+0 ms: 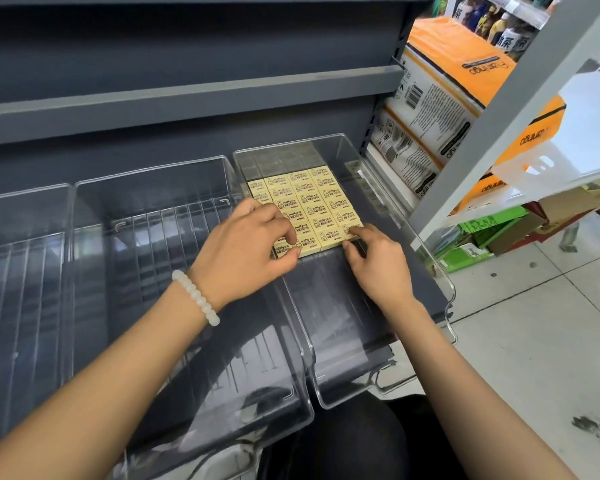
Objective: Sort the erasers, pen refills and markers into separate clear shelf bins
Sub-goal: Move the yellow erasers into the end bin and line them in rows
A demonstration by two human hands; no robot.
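A block of pale yellow erasers [309,206] is laid flat in tight rows on the floor of the rightmost clear bin [388,188], toward its far end. Each eraser is a small rectangular slab in a matte paper sleeve printed with dark lettering and a rabbit outline. The grid is seen four across; the near rows are partly covered by the hands.

The left hand [246,251] is placed at 7 o'clock of the block, fingers curled and bunched, with thumb and fingertips pinched on the edge of an eraser in the nearest row. A bracelet of smooth, milky white round beads [196,297] is worn on that wrist. The right hand [378,261] is set at 5 o'clock of the block, index finger extended and pressed on the near-right corner eraser, the other fingers folded close together, the thumb against the row's near edge.

The bin is of glossy, transparent hard plastic with rounded corners and a flared lip. To its 9 o'clock, two more clear bins [146,216] of like form are seen, with ribbed floors. All are seated on a dark grey matte metal shelf [187,109]. At 2 o'clock, orange-and-white film-wrapped packs [440,95] are stacked behind a white upright. Pale glossy floor tiles [520,341] lie at 4 o'clock.
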